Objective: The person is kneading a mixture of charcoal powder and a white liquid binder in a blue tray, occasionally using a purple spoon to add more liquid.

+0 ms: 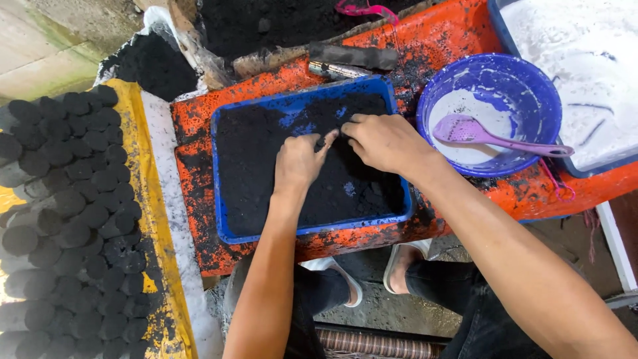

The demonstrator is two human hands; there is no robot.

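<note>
Two bare hands meet over our shallow blue plastic tray (pixel 226 199) of black powder (pixel 259 159): our left hand (pixel 299 161) and right hand (pixel 384 141) pinch together a small black lump (pixel 330 141) at the tray's middle, fingers narrow around it.
</note>
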